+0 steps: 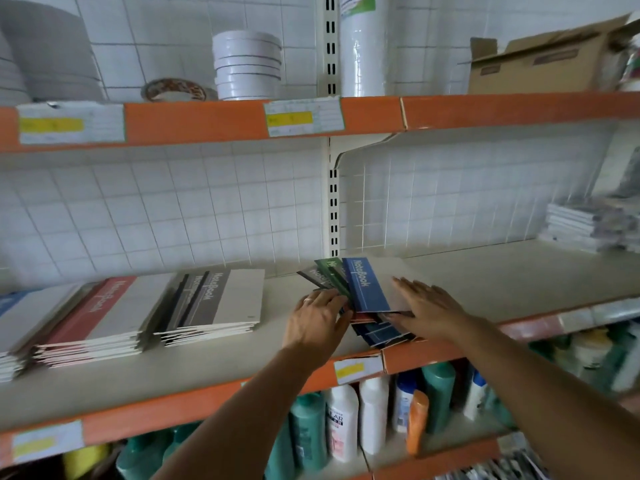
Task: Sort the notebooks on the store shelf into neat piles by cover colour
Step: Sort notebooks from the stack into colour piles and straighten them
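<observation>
Inside a white-tiled store bay with orange-edged shelf (194,403): far left, red notebook pile (100,317); beside it, grey notebook pile (214,303). Centre, left hand (317,323), fingers curled, gripping the edge of a fanned mixed notebook heap (363,292), blue cover uppermost. Right hand (427,306) pressed flat on that heap, fingers straight. Far right, blurred book stack (585,226). Below, shampoo bottles (343,424).
</observation>
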`<state>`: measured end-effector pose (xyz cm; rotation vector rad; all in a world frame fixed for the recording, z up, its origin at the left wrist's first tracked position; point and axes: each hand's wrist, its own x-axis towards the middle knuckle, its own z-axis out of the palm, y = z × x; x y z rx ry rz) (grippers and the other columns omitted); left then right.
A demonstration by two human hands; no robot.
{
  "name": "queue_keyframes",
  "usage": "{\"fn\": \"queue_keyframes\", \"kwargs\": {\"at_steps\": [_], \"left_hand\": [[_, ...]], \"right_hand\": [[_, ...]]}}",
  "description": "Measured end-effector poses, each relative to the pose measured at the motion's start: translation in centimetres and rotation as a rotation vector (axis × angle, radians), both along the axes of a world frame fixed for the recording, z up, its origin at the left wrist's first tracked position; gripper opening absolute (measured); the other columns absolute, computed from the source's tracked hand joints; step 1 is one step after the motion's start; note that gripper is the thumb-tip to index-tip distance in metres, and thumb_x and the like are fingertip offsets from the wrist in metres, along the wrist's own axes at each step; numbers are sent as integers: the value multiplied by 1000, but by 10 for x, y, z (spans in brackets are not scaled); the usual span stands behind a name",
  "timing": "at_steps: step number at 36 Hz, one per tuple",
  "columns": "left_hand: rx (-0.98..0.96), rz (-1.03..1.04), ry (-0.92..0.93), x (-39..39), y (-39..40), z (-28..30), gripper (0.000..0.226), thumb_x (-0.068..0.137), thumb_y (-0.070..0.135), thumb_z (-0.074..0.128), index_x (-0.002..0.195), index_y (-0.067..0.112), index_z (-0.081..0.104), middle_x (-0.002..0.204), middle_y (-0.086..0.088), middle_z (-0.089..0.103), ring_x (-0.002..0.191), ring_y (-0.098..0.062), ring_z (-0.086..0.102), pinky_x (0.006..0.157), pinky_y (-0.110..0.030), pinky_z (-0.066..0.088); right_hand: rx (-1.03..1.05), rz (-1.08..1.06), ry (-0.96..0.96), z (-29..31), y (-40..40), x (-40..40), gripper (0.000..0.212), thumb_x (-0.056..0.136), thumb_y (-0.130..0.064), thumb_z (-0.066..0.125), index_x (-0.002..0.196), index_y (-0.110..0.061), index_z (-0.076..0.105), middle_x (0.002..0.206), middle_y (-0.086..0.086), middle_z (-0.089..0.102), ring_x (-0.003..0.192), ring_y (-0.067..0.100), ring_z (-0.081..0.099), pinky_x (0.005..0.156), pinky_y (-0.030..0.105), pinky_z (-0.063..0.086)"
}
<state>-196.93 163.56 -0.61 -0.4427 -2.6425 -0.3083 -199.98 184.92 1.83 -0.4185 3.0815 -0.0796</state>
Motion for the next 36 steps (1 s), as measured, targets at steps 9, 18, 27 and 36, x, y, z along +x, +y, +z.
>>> {"fn": "queue_keyframes", "kwargs": {"at_steps": [9,18,27,36], "left_hand": [[85,93,145,1,31,-3,27,92,29,49,106,15,66,107,-3,66,98,-25,62,78,-36,49],[125,192,263,12,52,-4,33,84,31,39,101,15,62,92,-4,62,79,-27,60,61,-36,50],[101,185,364,15,82,3,22,87,30,38,85,15,54,82,-3,55,71,-22,52,58,-31,44],[-158,113,-165,-3,127,-13,70,94,50,45,151,20,19,155,-5,26,145,-24,15,117,-39,10]], "right_hand": [[48,129,142,0,5,-9,80,87,-62,51,151,-25,19,143,4,47,121,24,48,100,38,36],[56,269,292,1,2,3,38,96,-42,44,125,-19,55,120,2,56,111,19,50,94,34,36],[-61,205,472,14,36,-1,31,101,-17,35,131,-18,43,117,-1,60,91,16,61,61,24,34],[-80,203,448,19,63,-10,66,95,-3,40,152,-26,16,155,-4,29,131,17,46,90,30,47]]}}
